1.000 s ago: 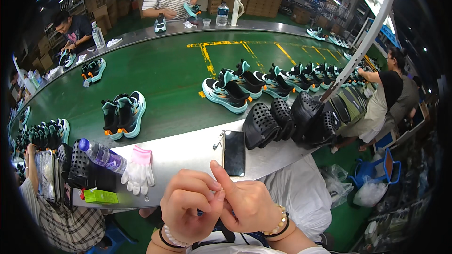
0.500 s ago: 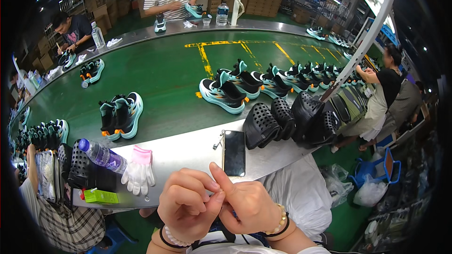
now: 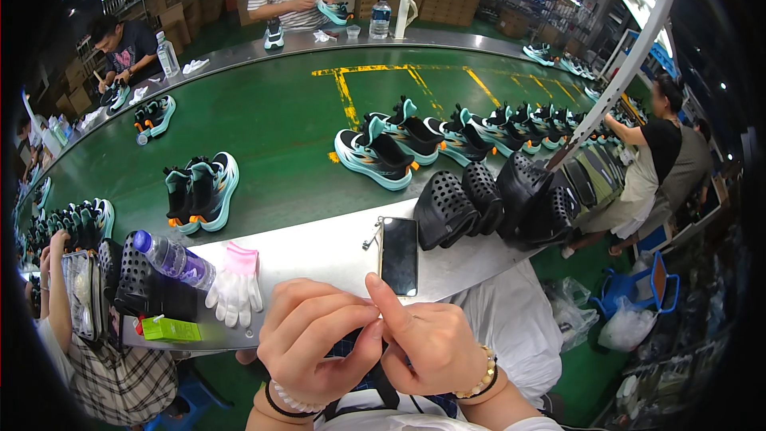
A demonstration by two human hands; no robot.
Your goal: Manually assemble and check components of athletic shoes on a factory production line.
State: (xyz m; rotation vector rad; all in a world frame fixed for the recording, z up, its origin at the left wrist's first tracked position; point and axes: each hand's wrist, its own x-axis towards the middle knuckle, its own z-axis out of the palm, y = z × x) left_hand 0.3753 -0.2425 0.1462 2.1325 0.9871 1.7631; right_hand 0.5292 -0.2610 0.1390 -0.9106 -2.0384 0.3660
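My left hand [image 3: 319, 339] and my right hand [image 3: 435, 347] meet in front of my body, above the near edge of the metal ledge. The left hand's fingers are bent toward its thumb, their tips touching the right hand near its raised finger. On the right hand the other fingers are curled in. Whatever is pinched between them, if anything, is too small to make out. Just beyond the hands lies a dark-screened phone [image 3: 399, 255]. White knit gloves [image 3: 235, 287] with a pink cuff rest to the left.
A purple-labelled bottle [image 3: 175, 259] lies by a green carton [image 3: 171, 330]. Black perforated holders [image 3: 444, 211] stand on the ledge's right. On the green belt [image 3: 279, 128] are a sneaker pair [image 3: 203, 195] and a long sneaker row [image 3: 373, 156]. Co-workers stand across and on both sides.
My left hand's fingers have straightened somewhat and its knuckles have shifted left. The right hand stays nearly in place. At far left, another person's hand has risen near the sneakers.
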